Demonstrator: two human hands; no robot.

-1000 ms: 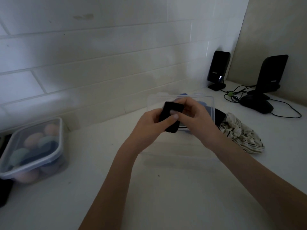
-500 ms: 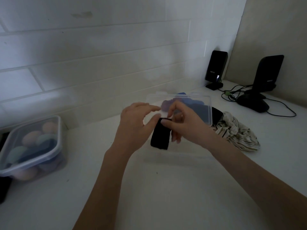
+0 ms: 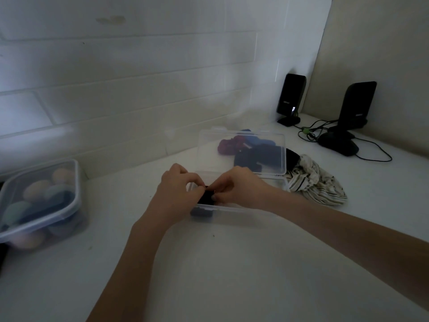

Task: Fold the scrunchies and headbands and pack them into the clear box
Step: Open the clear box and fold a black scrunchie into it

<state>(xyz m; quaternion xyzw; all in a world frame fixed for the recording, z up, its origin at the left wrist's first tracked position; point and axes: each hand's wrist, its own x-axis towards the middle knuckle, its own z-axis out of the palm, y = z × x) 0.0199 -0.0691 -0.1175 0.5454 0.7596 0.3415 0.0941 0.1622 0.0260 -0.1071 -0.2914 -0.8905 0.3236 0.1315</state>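
Home desk corner: white tiled wall (image 3: 139, 94), desktop speakers (image 3: 290, 98), lidded tub of makeup sponges (image 3: 39, 198).

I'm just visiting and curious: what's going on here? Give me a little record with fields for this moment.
setting: white counter against a tiled wall
left hand: pinches the folded black band
right hand: pinches the same band from the other side
clear box: open, the band being lowered into its left end
box lid: raised; dark, blue and maroon fabric shows through it
waiting: striped headband on the counter, right of the box
nearby: lidded tub of pastel round items, far left
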